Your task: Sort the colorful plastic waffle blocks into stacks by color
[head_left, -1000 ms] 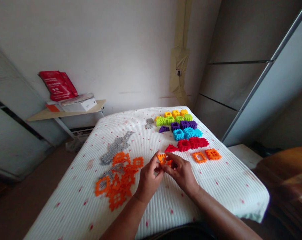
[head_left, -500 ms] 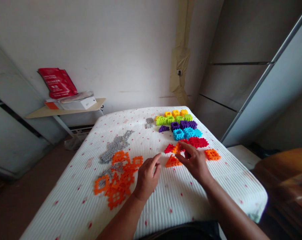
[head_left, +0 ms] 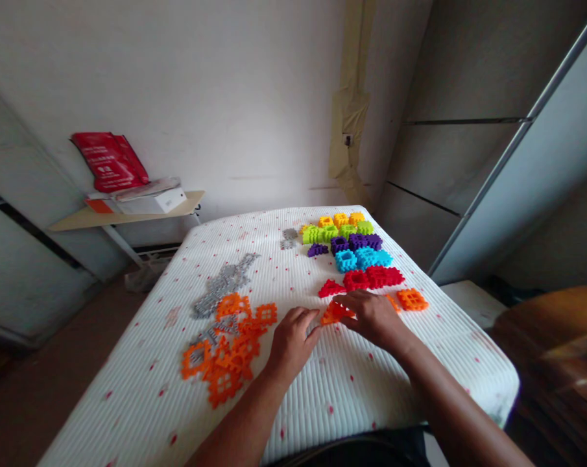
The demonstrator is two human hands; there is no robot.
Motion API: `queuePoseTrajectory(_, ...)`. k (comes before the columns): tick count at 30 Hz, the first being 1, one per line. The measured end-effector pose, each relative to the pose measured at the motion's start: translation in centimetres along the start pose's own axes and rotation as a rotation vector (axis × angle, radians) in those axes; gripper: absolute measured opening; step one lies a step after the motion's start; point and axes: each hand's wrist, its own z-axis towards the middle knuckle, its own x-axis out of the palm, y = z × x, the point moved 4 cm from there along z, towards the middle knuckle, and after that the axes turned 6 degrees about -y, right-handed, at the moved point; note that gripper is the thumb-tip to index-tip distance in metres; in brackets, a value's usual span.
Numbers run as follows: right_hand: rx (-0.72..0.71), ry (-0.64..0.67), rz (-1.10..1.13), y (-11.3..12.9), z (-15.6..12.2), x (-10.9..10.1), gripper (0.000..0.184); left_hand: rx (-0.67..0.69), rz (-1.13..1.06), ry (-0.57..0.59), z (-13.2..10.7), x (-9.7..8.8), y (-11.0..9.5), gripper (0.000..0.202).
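Orange triangle piece: laid on the bedspread, right of centre.
Right hand: rested on it; grip cannot be told.
Left hand: loosely curled, empty, just beside it.
Open room: bare cloth before both hands; pale wall beyond.

The red bag on the shelf carries white print (too small and blurred to read).
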Motion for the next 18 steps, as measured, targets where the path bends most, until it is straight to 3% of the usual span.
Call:
queuePoseTrajectory(10,-0.007,0.037,-0.037,0.42,0.33,0.10,0.009,0.014,0.036,0.047,0.13,0.18,-0.36,0.022)
queuePoseTrajectory(18,0.008,0.056,-0.043,0.34,0.26,0.39,0.014,0.014,0.046,0.085,0.07,0.29,-0.32,0.019)
